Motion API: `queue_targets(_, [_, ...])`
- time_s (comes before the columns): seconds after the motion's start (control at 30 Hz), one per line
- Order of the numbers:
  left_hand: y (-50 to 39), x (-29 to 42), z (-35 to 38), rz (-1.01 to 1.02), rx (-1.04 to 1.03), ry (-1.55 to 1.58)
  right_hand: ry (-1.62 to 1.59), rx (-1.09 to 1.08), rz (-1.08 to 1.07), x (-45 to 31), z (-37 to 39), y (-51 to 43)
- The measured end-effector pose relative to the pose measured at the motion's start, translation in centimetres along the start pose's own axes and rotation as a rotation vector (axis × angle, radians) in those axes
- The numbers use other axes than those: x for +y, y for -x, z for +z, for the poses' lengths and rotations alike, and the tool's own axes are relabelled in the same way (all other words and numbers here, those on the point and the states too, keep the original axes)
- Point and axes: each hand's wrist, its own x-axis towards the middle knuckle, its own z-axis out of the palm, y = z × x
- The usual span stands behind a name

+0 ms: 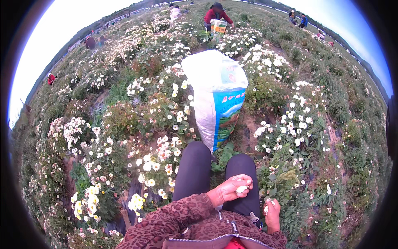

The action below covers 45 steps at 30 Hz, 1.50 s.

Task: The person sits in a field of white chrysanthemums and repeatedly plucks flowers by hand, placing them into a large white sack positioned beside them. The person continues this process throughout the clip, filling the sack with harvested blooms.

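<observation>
My left hand (228, 190) is over my right thigh, its fingers curled around white flower heads (241, 189). Low at my right side, my right hand (273, 218) grips some small white blooms (266, 209) between thumb and fingers. Leafy plants with white chrysanthemum-like flowers (297, 124) grow just beyond it. A large white woven sack (203, 102) with a blue and green printed panel stands upright in front of my knees. Its contents are hidden from this angle.
Rows of flowering plants (155, 165) flank me on both sides. Bare soil (249, 133) shows right of the sack. Farther up the row, a person in a red top (211, 15) crouches behind another printed sack (218, 26). Several other people are scattered across the field.
</observation>
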Motion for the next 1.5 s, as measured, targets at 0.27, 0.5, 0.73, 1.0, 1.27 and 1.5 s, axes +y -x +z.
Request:
queue_targets(0.27, [0.0, -0.3, 0.3, -0.017, -0.011, -0.012, 0.756, 0.168, -0.375, 5.0, -1.4, -2.4])
queue_targets(0.5, [0.0, -0.5, 0.1, 0.022, 0.028, -0.070, 0.470, 0.207, -0.506, 5.5, -0.9, -5.5])
queue_targets(0.73, [-0.4, -0.7, 0.0, 0.009, 0.048, -0.080, 0.600, 0.012, -0.301, 9.8, -2.3, -9.6])
queue_targets(1.0, [-0.5, -0.7, 0.0, 0.021, 0.082, -0.106, 0.897, -0.027, -0.194, 10.9, -3.5, -10.9])
queue_targets(1.27, [0.1, 0.2, 0.9, -0.015, 0.065, -0.080, 0.472, -0.016, -0.173, 0.4, 1.7, -4.0])
queue_targets(1.5, [0.4, 0.6, 0.7, 0.008, 0.068, -0.070, 0.816, -0.045, -0.178, 0.3, 0.2, 0.5])
